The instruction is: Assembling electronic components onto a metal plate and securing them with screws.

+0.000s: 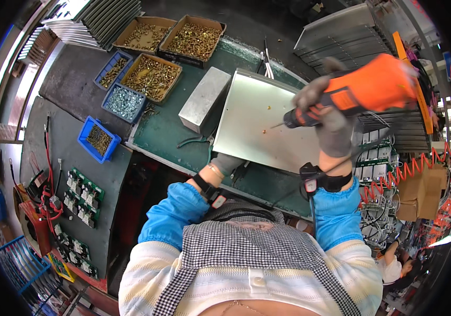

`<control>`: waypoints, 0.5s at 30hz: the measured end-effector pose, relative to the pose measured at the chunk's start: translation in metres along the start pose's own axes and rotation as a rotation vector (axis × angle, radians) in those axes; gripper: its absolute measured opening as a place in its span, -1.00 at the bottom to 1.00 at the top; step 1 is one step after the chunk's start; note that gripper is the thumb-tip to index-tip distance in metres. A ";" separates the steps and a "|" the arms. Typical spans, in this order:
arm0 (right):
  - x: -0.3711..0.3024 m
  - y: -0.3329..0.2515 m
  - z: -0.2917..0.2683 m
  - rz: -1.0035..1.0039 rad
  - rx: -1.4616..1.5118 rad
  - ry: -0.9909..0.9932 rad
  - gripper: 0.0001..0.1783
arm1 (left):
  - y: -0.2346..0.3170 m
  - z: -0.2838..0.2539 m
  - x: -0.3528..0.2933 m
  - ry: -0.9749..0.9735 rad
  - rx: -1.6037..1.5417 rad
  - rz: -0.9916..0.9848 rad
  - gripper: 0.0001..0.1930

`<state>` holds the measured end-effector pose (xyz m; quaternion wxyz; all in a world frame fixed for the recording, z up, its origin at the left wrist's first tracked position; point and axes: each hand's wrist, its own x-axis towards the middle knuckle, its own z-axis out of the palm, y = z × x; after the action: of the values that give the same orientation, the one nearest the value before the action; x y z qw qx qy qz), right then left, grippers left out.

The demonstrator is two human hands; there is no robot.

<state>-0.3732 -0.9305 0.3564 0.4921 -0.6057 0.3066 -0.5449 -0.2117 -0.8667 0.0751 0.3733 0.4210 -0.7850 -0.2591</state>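
My right hand [335, 129], in a grey glove, is wrapped round an orange and black power screwdriver [370, 87], blurred by motion. Its thin bit points left over a shiny metal panel [249, 118], near a small brass-coloured screw [264, 131]. Another small screw [268, 107] shows farther up the panel. At the panel's near left corner is my gloved left hand [226, 163]; its fingers are hidden by the panel's edge. Beside that corner lie pliers [200, 141] with dark green handles. The panel leans against a metal block [204, 100] or sits right beside it; I cannot tell which.
Cardboard trays of brass screws [191, 39] stand at the far left of the green bench [157, 139]. Nearby are blue bins [99, 139] of small hardware. Circuit boards [83, 197] lie on the left table. Stacked metal panels [336, 34] and a coiled red hose [394, 181] are at right.
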 end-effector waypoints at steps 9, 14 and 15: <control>0.015 0.041 -0.022 -0.211 0.007 0.433 -0.32 | 0.026 -0.134 -0.010 -0.428 -1.075 -0.591 -0.27; 0.014 0.064 -0.023 -0.165 0.026 0.461 -0.33 | 0.020 -0.152 0.000 -0.417 -1.050 -0.790 -0.23; 0.014 0.066 -0.023 -0.157 0.022 0.466 -0.33 | 0.020 -0.152 0.001 -0.414 -1.035 -0.797 -0.26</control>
<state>-0.3814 -0.9706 0.2983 0.3707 -0.4802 0.3580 -0.7098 -0.0990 -0.8720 0.1791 0.2448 0.3869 -0.4004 -0.7937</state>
